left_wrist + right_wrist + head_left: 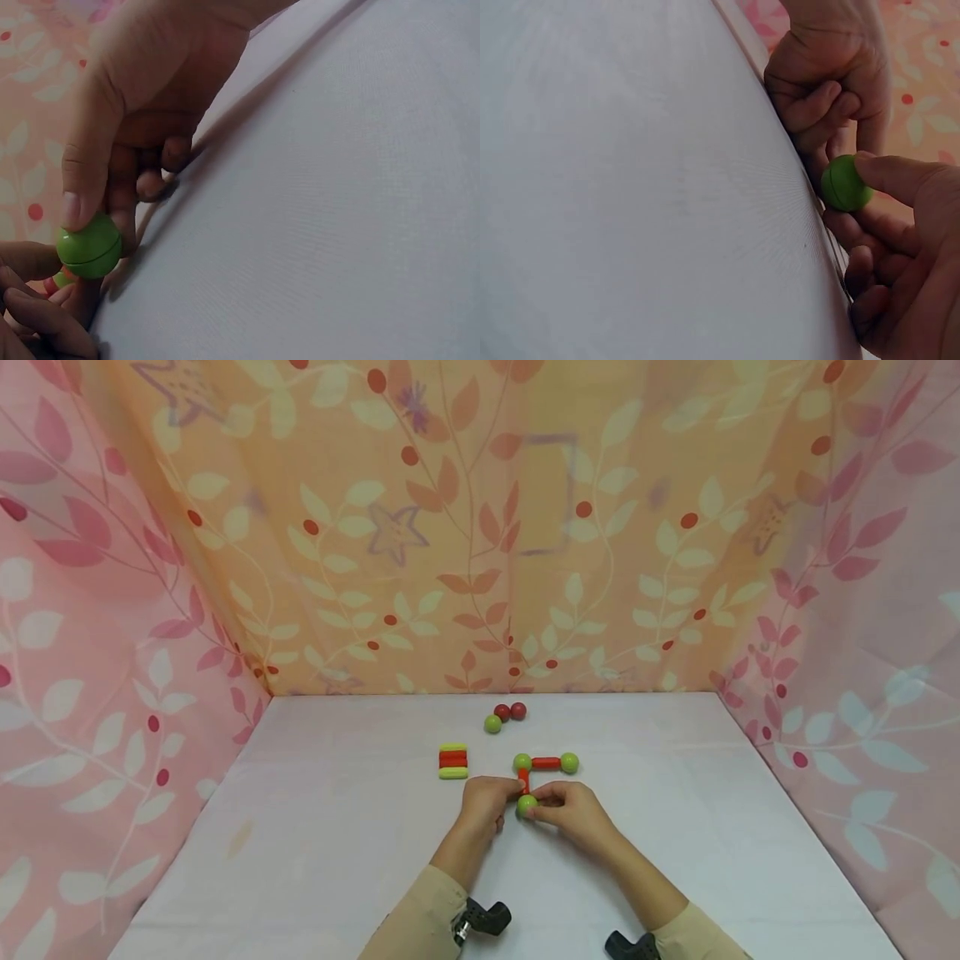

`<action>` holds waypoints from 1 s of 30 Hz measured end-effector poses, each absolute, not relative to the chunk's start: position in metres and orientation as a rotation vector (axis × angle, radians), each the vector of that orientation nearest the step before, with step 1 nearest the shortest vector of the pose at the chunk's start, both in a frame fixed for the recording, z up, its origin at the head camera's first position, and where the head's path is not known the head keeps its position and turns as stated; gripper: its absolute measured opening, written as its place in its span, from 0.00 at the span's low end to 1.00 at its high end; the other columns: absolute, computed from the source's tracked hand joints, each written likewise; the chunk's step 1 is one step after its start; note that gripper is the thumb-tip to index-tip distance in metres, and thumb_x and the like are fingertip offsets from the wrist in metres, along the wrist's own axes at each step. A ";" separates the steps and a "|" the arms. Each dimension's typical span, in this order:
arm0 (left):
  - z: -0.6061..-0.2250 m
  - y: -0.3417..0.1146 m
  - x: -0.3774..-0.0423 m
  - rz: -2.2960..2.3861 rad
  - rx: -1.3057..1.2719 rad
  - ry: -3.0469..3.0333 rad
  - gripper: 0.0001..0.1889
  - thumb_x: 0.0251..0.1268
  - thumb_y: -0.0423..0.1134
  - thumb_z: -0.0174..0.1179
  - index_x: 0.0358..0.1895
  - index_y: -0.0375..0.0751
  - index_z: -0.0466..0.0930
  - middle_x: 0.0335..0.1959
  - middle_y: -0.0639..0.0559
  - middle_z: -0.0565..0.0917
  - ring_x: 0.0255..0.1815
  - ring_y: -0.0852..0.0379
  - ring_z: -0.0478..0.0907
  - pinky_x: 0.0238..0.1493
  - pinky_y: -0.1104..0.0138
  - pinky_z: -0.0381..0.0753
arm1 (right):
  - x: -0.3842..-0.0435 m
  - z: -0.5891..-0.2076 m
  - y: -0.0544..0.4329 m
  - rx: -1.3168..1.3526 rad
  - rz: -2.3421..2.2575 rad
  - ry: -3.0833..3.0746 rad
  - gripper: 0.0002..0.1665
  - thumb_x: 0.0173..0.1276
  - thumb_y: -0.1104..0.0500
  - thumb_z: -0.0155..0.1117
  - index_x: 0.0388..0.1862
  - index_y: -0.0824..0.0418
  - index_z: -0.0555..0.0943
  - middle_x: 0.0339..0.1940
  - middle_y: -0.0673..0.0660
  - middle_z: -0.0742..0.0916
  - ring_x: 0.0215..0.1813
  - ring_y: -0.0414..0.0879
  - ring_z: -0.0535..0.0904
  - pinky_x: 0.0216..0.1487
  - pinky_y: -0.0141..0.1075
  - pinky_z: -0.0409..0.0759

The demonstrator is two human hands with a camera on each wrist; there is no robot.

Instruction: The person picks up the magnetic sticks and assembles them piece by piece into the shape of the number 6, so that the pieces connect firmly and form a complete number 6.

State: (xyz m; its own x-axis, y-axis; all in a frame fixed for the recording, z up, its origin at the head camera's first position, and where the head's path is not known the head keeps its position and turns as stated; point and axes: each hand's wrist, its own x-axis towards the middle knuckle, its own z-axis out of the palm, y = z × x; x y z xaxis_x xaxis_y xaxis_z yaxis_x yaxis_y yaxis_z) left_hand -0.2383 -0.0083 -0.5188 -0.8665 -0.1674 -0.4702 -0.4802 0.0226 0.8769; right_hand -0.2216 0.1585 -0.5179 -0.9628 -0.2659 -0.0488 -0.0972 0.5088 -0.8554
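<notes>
Between both hands in the head view stands an L-shaped assembly of green balls and red rods. My right hand (581, 812) pinches the nearest green ball (846, 184) between thumb and fingers. My left hand (483, 802) holds the upright red rod (523, 782) that leads to this ball, its fingers partly hiding the rod. At the rod's far end is a green corner ball (522, 762). From there a second red rod (546, 764) runs right to another green ball (570, 763). In the right wrist view, some of my left fingers are curled under the palm.
Left of the assembly, several red and yellow-green rods (453, 773) lie side by side. Farther back, two red balls (518, 712) and one green ball (492, 723) sit together. Patterned cloth walls (495, 610) bound the white table (300, 827) at the back and sides.
</notes>
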 end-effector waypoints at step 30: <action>-0.521 -0.014 -0.240 1.960 -0.619 2.018 0.14 0.44 0.48 0.70 0.31 0.43 0.84 0.23 0.53 0.79 0.08 0.60 0.60 0.10 0.72 0.60 | -0.231 -0.509 0.153 0.055 -1.613 2.160 0.24 0.51 0.40 0.68 0.40 0.55 0.84 0.33 0.54 0.85 0.09 0.37 0.57 0.10 0.29 0.55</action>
State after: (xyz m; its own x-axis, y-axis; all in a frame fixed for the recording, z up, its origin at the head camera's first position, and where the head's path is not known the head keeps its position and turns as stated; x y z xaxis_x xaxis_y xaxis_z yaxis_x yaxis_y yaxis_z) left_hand -0.2399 -0.0137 -0.5207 -0.8753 -0.1206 -0.4682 -0.4715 -0.0013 0.8818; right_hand -0.2308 0.1528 -0.5093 -0.9016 -0.2270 -0.3682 0.2887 0.3181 -0.9030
